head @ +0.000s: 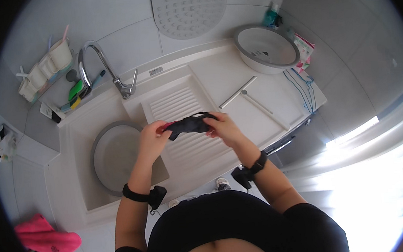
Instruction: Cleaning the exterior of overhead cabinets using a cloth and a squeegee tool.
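A small black cloth item (190, 124), bunched up with a reddish edge at its left end, is stretched between my two hands. My left hand (152, 138) pinches the left end. The right end is gripped by my right hand (224, 127), thumb on top. Both hands hover over the ribbed washboard (176, 99) built into the white laundry sink. Left of them, a round grey-rimmed basin (117, 157) rests inside the sink bowl (86, 192). The exact kind of garment cannot be told.
A chrome faucet (123, 86) rises behind the sink. On the right counter are a second basin (266, 48), a T-shaped squeegee-like tool (256, 100) and blue hangers (303, 89). Cup holders (44, 67) hang at left; pink cloth (47, 237) lies lower left.
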`<state>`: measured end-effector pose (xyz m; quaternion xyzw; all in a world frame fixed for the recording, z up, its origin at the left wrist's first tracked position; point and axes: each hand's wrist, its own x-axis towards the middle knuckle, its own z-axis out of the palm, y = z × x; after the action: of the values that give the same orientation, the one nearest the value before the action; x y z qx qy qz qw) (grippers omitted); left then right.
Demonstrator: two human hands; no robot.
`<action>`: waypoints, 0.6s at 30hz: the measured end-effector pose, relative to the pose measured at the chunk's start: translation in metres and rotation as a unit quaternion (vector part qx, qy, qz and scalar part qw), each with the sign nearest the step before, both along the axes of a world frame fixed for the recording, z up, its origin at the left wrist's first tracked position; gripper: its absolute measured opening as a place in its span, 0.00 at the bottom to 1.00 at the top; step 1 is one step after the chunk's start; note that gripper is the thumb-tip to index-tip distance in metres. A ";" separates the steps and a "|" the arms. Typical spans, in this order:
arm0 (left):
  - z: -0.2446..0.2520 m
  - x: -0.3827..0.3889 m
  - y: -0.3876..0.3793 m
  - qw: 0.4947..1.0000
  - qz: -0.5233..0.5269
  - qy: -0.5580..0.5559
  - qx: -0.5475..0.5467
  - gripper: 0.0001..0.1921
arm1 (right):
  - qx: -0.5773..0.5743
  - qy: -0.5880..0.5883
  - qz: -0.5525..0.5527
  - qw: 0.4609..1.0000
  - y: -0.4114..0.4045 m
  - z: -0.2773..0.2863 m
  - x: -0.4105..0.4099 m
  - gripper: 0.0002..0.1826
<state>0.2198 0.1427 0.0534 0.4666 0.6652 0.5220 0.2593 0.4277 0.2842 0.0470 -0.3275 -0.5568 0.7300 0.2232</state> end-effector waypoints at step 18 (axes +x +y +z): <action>0.089 0.109 0.113 0.952 -0.159 -0.252 -0.069 0.24 | 0.467 -0.446 -0.049 0.762 0.156 -0.077 0.248 0.23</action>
<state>0.3288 0.2559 0.1422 0.4003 0.5298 0.5274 0.5300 0.6757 0.4403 -0.0298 -0.4979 -0.8488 0.1393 0.1104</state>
